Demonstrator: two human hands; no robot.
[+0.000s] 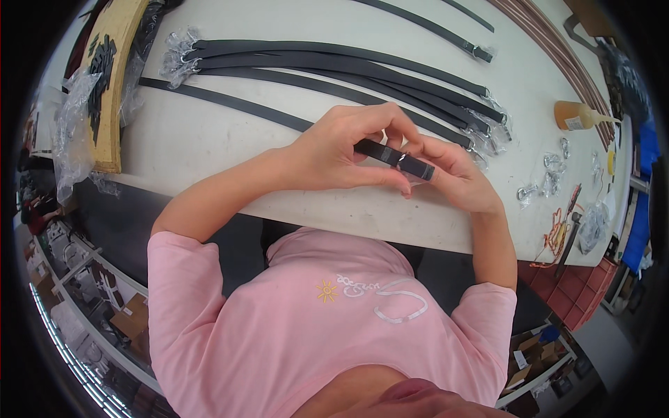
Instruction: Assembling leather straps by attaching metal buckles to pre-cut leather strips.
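Observation:
Both hands are at a black strap [230,103] near the table's front edge. Its long part runs off to the far left and passes behind my left hand [333,148]. The end of the strap [380,151] shows between my hands, with a small shiny metal piece and some clear plastic at it. My left fingers and thumb are closed round this end. From the other side, my right hand [456,174] pinches near the tip, its fingertips partly hidden behind the strap. Beyond them lies a bundle of black straps [334,66], with plastic-wrapped metal fittings at the ends.
At the left stands a wooden tray [111,150] of small black pieces, with clear plastic bags [73,132] hanging over it. On the right are a glue bottle [577,115], wrapped metal buckles [552,174], a hammer [570,240] and orange wire [555,233]. Brown strips [547,42] lie along the far right.

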